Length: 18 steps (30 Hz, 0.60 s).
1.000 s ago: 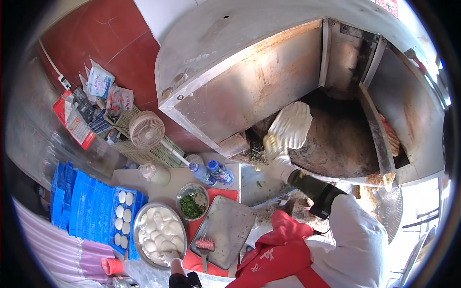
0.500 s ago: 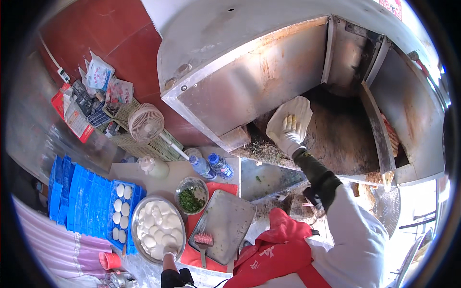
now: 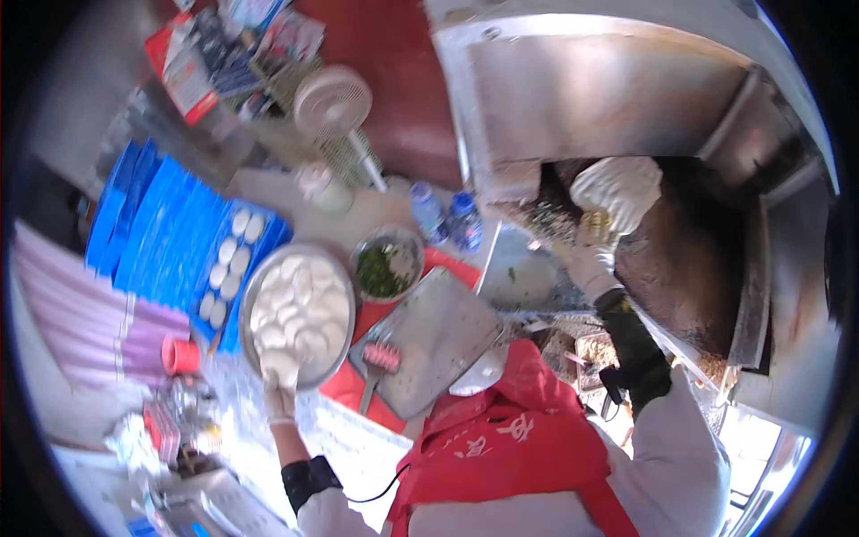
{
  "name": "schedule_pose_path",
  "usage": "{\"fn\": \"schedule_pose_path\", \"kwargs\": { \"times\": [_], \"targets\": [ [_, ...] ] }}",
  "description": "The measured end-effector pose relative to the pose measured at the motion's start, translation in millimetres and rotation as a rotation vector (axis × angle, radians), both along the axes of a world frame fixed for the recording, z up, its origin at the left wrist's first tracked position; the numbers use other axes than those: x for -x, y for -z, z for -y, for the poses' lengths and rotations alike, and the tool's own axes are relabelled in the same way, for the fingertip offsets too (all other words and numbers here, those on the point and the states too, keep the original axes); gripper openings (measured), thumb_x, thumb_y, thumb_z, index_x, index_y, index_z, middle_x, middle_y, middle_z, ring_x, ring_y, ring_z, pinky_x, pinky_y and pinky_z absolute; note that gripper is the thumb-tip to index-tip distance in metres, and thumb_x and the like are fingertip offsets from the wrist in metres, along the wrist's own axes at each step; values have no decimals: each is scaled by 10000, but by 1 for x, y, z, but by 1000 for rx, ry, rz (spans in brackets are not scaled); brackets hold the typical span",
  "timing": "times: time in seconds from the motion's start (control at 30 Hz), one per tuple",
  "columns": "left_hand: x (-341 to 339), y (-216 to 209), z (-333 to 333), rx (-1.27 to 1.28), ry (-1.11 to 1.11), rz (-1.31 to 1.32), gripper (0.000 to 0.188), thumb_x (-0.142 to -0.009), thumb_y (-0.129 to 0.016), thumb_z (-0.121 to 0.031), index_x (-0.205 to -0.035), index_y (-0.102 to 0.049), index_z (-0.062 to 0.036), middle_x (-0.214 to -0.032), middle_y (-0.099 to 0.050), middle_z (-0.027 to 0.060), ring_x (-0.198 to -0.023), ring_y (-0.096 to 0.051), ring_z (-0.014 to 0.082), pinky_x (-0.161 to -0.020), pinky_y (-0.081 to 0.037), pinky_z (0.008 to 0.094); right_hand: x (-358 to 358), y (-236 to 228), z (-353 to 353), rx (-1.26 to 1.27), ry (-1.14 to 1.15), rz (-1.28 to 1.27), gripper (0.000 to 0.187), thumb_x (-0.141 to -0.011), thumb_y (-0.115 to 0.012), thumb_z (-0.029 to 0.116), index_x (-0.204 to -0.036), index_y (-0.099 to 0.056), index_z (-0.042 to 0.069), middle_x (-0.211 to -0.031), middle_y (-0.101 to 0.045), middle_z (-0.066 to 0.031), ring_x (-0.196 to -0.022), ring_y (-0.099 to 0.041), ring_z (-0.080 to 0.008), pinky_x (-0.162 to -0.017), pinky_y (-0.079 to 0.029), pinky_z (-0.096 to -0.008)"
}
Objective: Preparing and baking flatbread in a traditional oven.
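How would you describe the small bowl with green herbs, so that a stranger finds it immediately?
Start at the large round metal basin full of white dough balls, where the left hand reaches in. Just to its right, beside the flat metal tray, stands the small bowl. It alone holds chopped green herbs; everything near it is white or bare metal.

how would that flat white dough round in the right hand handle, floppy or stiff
Probably floppy: the dough round drapes over the right hand with wavy edges. Likely light, since one gloved hand lifts it into the oven opening. Possibly sticky or easily torn, as it looks thin.
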<state>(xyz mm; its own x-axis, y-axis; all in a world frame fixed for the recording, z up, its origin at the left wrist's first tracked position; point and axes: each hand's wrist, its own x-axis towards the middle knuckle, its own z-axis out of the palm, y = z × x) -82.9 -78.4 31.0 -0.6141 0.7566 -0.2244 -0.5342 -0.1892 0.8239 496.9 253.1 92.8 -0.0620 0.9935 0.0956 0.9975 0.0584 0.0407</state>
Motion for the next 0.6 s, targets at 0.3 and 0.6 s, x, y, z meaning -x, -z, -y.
{"fn": "schedule_pose_path", "kwargs": {
  "times": [0.3, 0.6],
  "targets": [
    [-212, 50, -119, 193, 538, 17, 360, -842, -536, -177, -1139, -541, 27, -1142, -561, 120, -1070, -539, 239, -878, -467, 359, 83, 58, 64, -63, -982, -602, 493, -826, -559, 171, -1286, -434, 43, -1083, -571, -180, -1046, -514, -345, -900, -416, -422],
    [-249, 97, -155, 765, 340, -1239, 257, -814, -532, -231, -965, -607, -37, -914, -616, 221, -875, -576, 401, -781, -457, 460, 174, 117, 130, 144, -1180, -423, 725, -786, -557, 367, -1363, -288, 19, -1316, -389, -231, -1242, -342, -390, -1057, -215, -494]
  ]
}}
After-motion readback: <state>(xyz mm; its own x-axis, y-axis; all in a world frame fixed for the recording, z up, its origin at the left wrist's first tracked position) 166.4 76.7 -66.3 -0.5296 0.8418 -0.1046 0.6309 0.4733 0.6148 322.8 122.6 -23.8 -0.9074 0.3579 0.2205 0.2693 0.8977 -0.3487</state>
